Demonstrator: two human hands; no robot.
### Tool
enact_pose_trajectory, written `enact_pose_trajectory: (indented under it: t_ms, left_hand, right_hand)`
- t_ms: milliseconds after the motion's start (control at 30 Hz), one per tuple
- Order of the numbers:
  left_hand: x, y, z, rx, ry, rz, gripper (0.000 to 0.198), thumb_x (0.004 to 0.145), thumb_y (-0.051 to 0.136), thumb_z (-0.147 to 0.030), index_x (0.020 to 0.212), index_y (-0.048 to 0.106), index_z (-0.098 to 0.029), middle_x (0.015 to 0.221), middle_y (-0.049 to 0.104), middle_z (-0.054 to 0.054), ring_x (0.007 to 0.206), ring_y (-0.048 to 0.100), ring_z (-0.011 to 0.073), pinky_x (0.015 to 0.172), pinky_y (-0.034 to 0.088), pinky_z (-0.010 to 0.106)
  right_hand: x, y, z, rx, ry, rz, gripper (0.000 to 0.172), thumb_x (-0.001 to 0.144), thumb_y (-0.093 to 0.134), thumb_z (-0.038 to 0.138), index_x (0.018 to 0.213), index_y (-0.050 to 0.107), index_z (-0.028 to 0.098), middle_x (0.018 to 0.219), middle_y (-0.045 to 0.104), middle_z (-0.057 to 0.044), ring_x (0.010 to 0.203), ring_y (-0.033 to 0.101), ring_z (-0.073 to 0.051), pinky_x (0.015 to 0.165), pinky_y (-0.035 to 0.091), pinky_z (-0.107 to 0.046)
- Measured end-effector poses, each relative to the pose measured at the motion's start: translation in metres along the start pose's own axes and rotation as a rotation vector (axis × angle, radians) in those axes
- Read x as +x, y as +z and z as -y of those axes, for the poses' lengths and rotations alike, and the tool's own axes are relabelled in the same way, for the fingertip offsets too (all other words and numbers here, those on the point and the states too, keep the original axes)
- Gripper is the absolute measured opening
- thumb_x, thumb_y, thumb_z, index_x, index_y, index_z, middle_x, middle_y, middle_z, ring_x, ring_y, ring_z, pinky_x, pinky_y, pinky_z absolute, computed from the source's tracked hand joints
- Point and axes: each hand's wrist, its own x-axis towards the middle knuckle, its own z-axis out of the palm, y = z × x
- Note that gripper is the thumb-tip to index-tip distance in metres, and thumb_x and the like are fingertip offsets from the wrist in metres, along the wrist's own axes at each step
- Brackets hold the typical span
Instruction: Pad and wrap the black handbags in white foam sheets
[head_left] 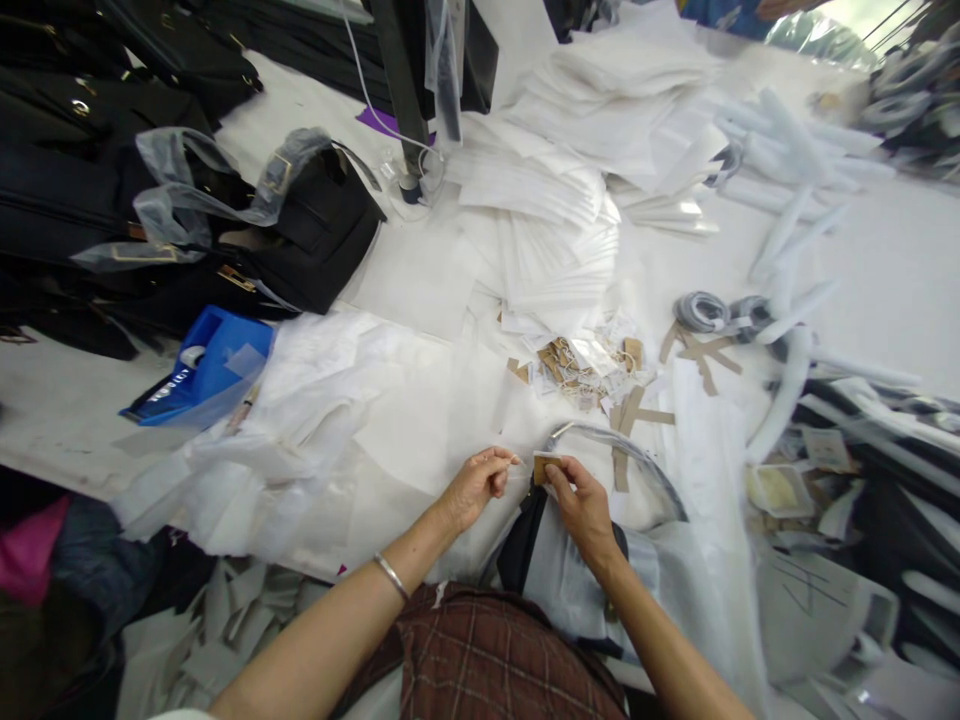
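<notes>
Between thumb and fingers, my right hand (581, 500) grips a small brown hang tag (547, 468). My left hand (478, 487) is closed in a pinch on a thin white string (515, 460) just left of the tag. Under my right forearm lies a black handbag (525, 545), partly covered by clear plastic, with its wrapped handle (630, 447) arching beyond my fingers. A pile of brown and white tags with strings (574, 365) sits on the white table past my hands.
Stacked white sheets (555, 200) spread across the back. Black bags (300, 230) crowd the left, near a blue packet (210, 365). Brown paper strips (626, 430), grey rolls (701, 311) and white foam tubes (784, 390) lie right. A dark post (401, 90) stands at the back.
</notes>
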Motion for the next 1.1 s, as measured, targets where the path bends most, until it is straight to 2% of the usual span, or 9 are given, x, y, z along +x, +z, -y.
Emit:
enact_pose_trajectory:
  t_ms: [200, 367, 467, 533, 600, 700, 767, 867, 1100]
  left_hand:
    - [-0.002, 0.006, -0.005, 0.036, -0.009, 0.051, 0.046, 0.078, 0.066, -0.036, 0.119, 0.064, -0.014, 0.064, 0.057, -0.003, 0.052, 0.046, 0.0061, 0.049, 0.032, 0.018]
    - [-0.013, 0.009, -0.005, 0.628, 0.099, 0.17, 0.046, 0.085, 0.053, -0.025, 0.131, 0.058, -0.018, 0.088, 0.07, 0.003, 0.063, 0.062, 0.0119, 0.061, 0.05, 0.024]
    - [-0.024, 0.009, -0.009, 1.066, 0.342, 0.288, 0.045, 0.087, 0.048, -0.015, 0.131, 0.058, -0.024, 0.114, 0.069, 0.004, 0.091, 0.067, 0.0164, 0.086, 0.053, 0.031]
    - [-0.029, 0.01, -0.016, 1.328, 0.509, 0.358, 0.043, 0.088, 0.047, -0.01, 0.124, 0.062, -0.027, 0.121, 0.066, 0.003, 0.108, 0.063, 0.0174, 0.099, 0.048, 0.033]
    - [-0.03, 0.013, -0.024, 1.49, 0.637, 0.301, 0.036, 0.089, 0.048, -0.008, 0.115, 0.065, -0.025, 0.12, 0.065, 0.003, 0.112, 0.06, 0.0177, 0.1, 0.048, 0.033]
    - [-0.022, 0.019, -0.033, 1.537, 0.72, 0.051, 0.033, 0.087, 0.059, -0.016, 0.12, 0.06, -0.021, 0.121, 0.062, 0.007, 0.112, 0.059, 0.0193, 0.098, 0.049, 0.033]
    - [-0.015, 0.022, -0.035, 1.563, 0.67, 0.05, 0.033, 0.087, 0.064, -0.023, 0.119, 0.06, -0.02, 0.115, 0.064, 0.006, 0.107, 0.061, 0.0193, 0.093, 0.05, 0.031]
    - [-0.007, 0.022, -0.032, 1.642, 0.568, 0.127, 0.01, 0.091, 0.058, -0.026, 0.093, 0.067, -0.022, 0.089, 0.069, 0.002, 0.088, 0.064, 0.0172, 0.082, 0.05, 0.027]
    - [-0.021, 0.0, -0.048, 1.395, 0.673, -0.141, 0.02, 0.095, 0.052, -0.029, 0.082, 0.065, -0.021, 0.079, 0.066, 0.0, 0.076, 0.061, 0.0145, 0.073, 0.045, 0.025]
  right_hand:
    - [0.012, 0.003, 0.025, -0.625, -0.373, 0.249, 0.025, 0.093, 0.046, 0.022, 0.077, 0.065, 0.021, 0.071, 0.061, -0.004, 0.071, 0.054, -0.018, 0.069, 0.039, -0.029]
    - [0.018, 0.011, 0.024, -0.486, -0.124, 0.211, 0.02, 0.087, 0.048, 0.02, 0.073, 0.062, 0.021, 0.069, 0.062, -0.002, 0.066, 0.056, -0.016, 0.064, 0.039, -0.026]
    - [0.016, 0.01, 0.017, -0.199, 0.091, 0.105, 0.01, 0.082, 0.059, 0.031, 0.085, 0.061, 0.021, 0.065, 0.063, 0.002, 0.061, 0.057, -0.015, 0.06, 0.043, -0.026]
    - [0.012, 0.008, 0.015, -0.046, 0.159, 0.038, 0.026, 0.078, 0.065, 0.038, 0.096, 0.06, 0.021, 0.061, 0.062, 0.004, 0.056, 0.056, -0.016, 0.058, 0.044, -0.027]
    - [0.008, 0.007, 0.015, 0.043, 0.152, 0.038, 0.027, 0.077, 0.066, 0.042, 0.092, 0.063, 0.02, 0.059, 0.062, 0.004, 0.056, 0.056, -0.015, 0.059, 0.046, -0.027]
    - [0.002, 0.007, 0.017, 0.094, 0.087, 0.112, 0.024, 0.08, 0.065, 0.044, 0.078, 0.067, 0.021, 0.063, 0.065, 0.001, 0.061, 0.058, -0.016, 0.064, 0.048, -0.028]
    - [-0.001, 0.006, 0.018, 0.08, 0.045, 0.108, 0.023, 0.082, 0.065, 0.043, 0.077, 0.068, 0.021, 0.067, 0.067, 0.0, 0.065, 0.06, -0.016, 0.067, 0.048, -0.029]
    - [-0.004, 0.0, 0.013, -0.003, -0.031, 0.041, 0.019, 0.084, 0.064, 0.04, 0.08, 0.07, 0.022, 0.073, 0.069, -0.001, 0.07, 0.061, -0.017, 0.069, 0.048, -0.03]
    - [-0.015, -0.022, -0.004, -0.247, -0.211, 0.02, 0.016, 0.088, 0.06, 0.034, 0.093, 0.071, 0.024, 0.093, 0.071, -0.006, 0.09, 0.065, -0.021, 0.084, 0.052, -0.037]
